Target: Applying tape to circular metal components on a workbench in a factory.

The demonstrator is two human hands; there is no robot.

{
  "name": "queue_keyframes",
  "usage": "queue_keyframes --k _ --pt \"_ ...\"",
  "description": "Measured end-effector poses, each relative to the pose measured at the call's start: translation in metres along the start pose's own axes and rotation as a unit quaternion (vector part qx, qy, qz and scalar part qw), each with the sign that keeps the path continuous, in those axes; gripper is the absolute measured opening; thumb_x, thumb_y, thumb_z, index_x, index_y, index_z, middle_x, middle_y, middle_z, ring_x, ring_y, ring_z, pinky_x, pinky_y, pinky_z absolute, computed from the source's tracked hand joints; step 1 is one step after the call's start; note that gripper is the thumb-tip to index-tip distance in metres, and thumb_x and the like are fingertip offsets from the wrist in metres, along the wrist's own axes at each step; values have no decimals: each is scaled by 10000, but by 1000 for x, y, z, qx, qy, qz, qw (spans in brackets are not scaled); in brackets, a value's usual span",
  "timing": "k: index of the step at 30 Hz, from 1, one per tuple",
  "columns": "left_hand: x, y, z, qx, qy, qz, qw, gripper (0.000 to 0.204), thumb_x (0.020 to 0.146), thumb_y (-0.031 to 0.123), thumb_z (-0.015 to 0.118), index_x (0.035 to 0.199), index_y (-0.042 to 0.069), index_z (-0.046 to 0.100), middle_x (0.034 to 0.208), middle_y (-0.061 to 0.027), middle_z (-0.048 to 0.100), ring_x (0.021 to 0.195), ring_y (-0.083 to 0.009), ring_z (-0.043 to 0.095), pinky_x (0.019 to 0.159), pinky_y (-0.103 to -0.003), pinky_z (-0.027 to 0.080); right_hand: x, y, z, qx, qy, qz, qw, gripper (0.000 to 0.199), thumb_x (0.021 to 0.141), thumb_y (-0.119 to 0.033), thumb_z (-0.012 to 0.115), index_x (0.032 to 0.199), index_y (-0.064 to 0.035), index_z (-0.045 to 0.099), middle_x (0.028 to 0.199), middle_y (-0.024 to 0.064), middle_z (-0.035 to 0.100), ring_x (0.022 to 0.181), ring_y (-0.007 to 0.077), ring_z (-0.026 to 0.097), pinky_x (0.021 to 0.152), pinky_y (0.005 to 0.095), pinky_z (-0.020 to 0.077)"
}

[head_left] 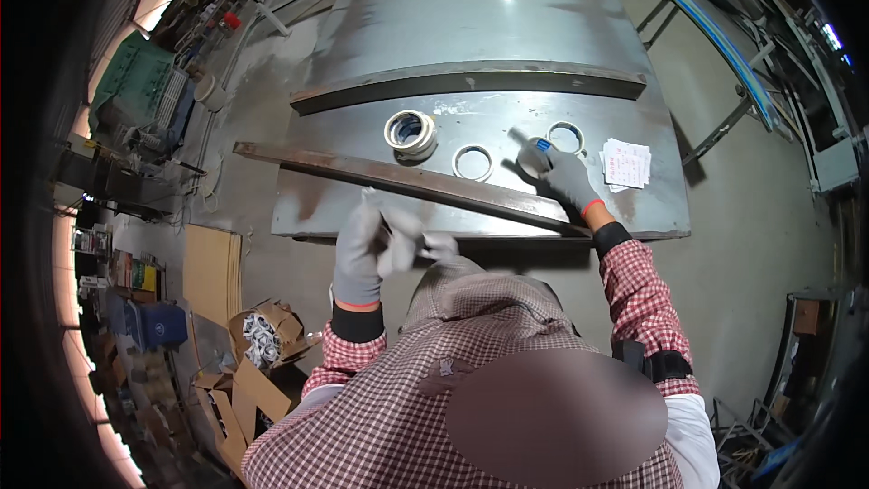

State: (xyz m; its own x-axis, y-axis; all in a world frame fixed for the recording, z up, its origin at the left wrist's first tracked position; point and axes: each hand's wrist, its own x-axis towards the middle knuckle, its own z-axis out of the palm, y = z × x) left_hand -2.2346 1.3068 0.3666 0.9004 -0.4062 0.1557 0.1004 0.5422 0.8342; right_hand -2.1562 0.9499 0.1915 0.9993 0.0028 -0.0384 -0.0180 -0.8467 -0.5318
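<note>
Apparently laid flat for easy reach, tape rolls (pixel 425 143) sit on the near counter (pixel 326 208); the right hand (pixel 568 179) seemingly grips a blurred item (pixel 533 160), while the left hand (pixel 369 249) curls, contents indiscernible.

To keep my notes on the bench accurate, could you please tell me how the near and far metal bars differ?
The near bar slants across the table, while the far bar lies closer to crosswise. The near bar's left end juts past the table's edge; the far bar's ends about there. Both are long and brownish.
</note>
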Motion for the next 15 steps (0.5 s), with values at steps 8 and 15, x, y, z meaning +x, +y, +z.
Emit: queue_keyframes --k 8,15 --pt "68 -108 78 329 -60 -108 936 543 1011 416 472 1266 -55 566 1162 -138 647 1073 -167 600 954 -279 448 -134 -71 -112 602 21 95 793 239 804 -93 713 1004 15 639 796 3 648 613 41 521 542 184 396" --pt "72 -157 152 158 -229 -184 943 601 988 500 477 1220 -47 562 1165 -115 635 1048 -142 609 913 -282 476 -221 -82 -129 560 151 182 794 287 807 -98 720 1029 63 637 822 -11 635 593 49 491 547 179 403"
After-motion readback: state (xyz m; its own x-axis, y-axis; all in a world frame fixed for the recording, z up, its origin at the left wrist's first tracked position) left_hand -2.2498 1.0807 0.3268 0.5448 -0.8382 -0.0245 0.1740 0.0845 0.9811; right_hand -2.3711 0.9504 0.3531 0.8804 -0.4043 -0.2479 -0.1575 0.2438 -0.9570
